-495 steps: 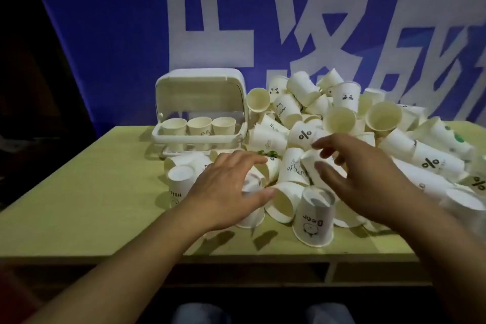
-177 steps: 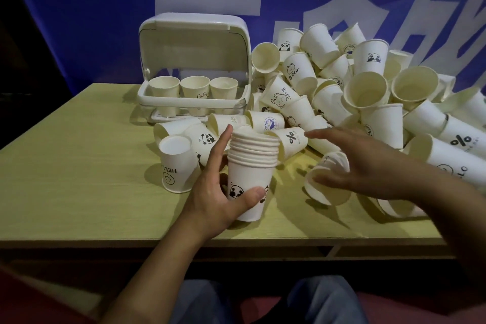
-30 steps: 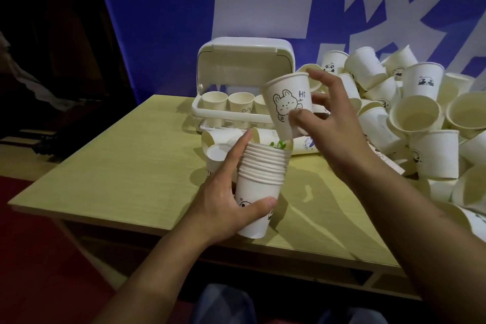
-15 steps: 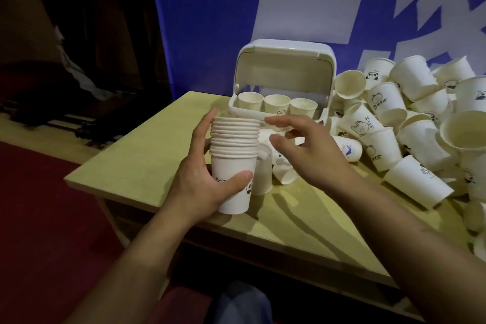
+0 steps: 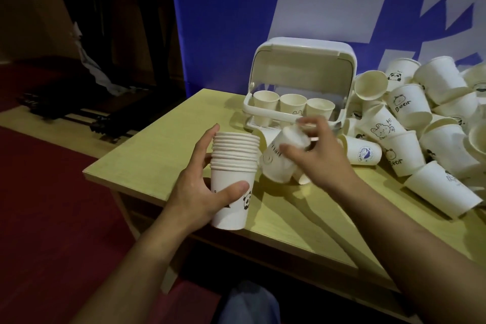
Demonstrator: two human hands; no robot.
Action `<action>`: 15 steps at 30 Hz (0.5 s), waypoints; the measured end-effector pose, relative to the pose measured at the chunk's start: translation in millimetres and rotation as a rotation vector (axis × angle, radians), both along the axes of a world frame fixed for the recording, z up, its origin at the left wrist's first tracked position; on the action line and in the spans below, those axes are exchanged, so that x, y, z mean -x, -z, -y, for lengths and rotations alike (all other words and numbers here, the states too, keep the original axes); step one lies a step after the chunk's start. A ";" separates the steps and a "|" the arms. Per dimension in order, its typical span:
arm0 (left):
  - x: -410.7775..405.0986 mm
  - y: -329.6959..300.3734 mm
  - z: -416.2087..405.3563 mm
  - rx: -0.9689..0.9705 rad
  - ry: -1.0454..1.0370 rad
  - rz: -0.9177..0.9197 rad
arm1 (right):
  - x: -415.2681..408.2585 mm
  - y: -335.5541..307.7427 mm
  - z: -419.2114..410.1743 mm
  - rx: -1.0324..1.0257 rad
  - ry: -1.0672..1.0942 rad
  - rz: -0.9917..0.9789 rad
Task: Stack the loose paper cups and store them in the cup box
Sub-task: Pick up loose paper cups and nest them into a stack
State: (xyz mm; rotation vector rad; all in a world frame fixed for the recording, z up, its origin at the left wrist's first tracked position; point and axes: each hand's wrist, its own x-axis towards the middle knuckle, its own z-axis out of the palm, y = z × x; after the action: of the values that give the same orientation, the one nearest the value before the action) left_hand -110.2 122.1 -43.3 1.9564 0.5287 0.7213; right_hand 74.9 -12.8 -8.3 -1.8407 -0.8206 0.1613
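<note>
Left hand (image 5: 200,189) wraps the nested stack of white paper cups (image 5: 232,179) — thumb across the front of the bottom cup beside its small panda print, fingers up the far side to the rims. Stack upright, near the front left corner of the yellow-green wooden table (image 5: 168,155); whether its base touches the tabletop cannot be told.

Right hand (image 5: 313,158) grips a single white paper cup with black lettering (image 5: 280,158), fingers curled over its base end, thumb on the side wall. Cup tilted, base up and away, mouth down toward the table, just right of the stack's rims. Motion blur on the fingertips and cup base.

White plastic cup box with hinged lid (image 5: 302,73) stands behind both hands, lid raised. Three white cup stacks (image 5: 293,105) sit upright in a row inside the tray.

Heap of loose white paper cups (image 5: 420,123) fills the table's right side, touching the box's right edge — most lying on their sides, some mouth-out. Prints visible: a bear with "Bear", a rabbit with "Hi", pandas, a blue round logo.

Blue banner with large white characters (image 5: 236,21) hangs behind the table. Dark red floor (image 5: 52,205) to the left; dark room beyond, details unclear.
</note>
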 end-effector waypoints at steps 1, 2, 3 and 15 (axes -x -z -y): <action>-1.0 1.0 0.3 0.009 0.012 0.004 | -1.8 -6.5 3.4 -0.087 0.037 -0.042; -2.6 2.0 1.0 0.013 0.027 0.003 | -3.3 -12.2 6.4 -0.147 0.064 -0.058; -4.7 2.3 2.3 0.014 0.045 -0.002 | -3.5 -17.7 9.2 -0.191 0.067 -0.066; -27.0 -0.8 19.0 -0.057 0.159 -0.074 | 6.8 -27.2 7.1 -0.347 -0.031 -0.145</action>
State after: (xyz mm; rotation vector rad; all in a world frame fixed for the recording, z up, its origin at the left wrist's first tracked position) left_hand -83.2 103.1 -42.6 2.0586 0.3953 0.5717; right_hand 68.0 -20.0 18.9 -1.4731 -0.7255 0.1593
